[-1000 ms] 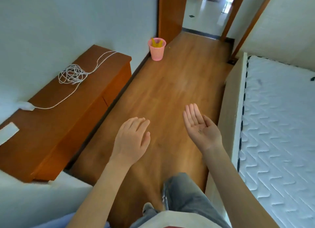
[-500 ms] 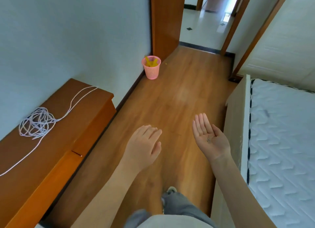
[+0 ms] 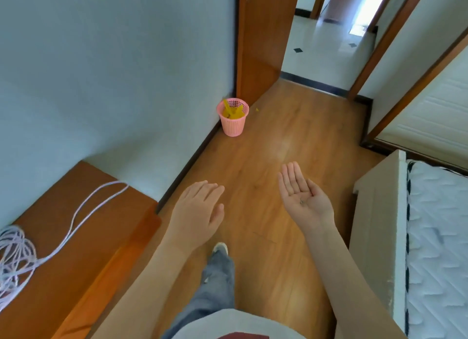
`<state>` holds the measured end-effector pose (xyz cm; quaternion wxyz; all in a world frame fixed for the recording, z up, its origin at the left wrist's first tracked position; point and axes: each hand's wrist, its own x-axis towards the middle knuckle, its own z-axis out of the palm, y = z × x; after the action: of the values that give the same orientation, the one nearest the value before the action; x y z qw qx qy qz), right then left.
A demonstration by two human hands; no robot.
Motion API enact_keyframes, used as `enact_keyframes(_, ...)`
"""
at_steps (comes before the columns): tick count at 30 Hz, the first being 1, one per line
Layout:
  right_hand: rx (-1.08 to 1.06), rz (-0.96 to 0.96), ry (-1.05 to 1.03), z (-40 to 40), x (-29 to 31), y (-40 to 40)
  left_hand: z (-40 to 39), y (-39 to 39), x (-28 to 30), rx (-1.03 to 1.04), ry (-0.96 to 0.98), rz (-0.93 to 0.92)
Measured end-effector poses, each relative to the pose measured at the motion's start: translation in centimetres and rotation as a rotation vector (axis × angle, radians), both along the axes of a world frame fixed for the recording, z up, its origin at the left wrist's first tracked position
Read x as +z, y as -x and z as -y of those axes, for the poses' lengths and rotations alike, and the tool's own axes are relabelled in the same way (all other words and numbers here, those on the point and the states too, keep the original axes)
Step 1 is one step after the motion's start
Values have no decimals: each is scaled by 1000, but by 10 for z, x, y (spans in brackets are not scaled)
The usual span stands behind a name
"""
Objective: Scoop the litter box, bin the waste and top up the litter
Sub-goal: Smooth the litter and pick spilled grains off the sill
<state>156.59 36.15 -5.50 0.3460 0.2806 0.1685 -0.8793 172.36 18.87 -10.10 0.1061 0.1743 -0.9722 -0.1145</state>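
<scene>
A pink mesh waste bin (image 3: 233, 118) with something yellow inside stands on the wooden floor against the wall, beside the door frame. My left hand (image 3: 197, 212) is held out palm down, fingers loosely together, holding nothing. My right hand (image 3: 302, 194) is palm up and flat, with a few tiny dark specks resting on the palm. Both hands hover over the floor, well short of the bin. No litter box or scoop is in sight.
A low brown cabinet (image 3: 83, 237) with a coiled white cord (image 3: 17, 252) runs along the left wall. A bed with a white quilted mattress (image 3: 438, 237) and a beige frame is on the right. An open doorway (image 3: 326, 42) leads to a tiled hall.
The view has advanced along the floor and tilted up; the pink bin and doorway are nearer. Both hands keep the same pose, right palm up.
</scene>
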Motion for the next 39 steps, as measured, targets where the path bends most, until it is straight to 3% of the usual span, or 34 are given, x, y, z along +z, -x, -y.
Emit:
enact_keyframes(8,-117,-22,61,120,22,116,141,141,18,-132,19,-1)
enact_keyframes(16,-105,-10,4,202,11,253,222,281,2,-112,-27,36)
enact_keyframes(28,154,-19,-125,334,-19,529,310,498,-19,165,-59,52)
enact_keyframes(34,227,59,-196,403,-63,609,358,560,-41,221,-92,68)
enact_keyframes(39,335,107,-264,476,-138,656,418,617,-99,203,-75,104)
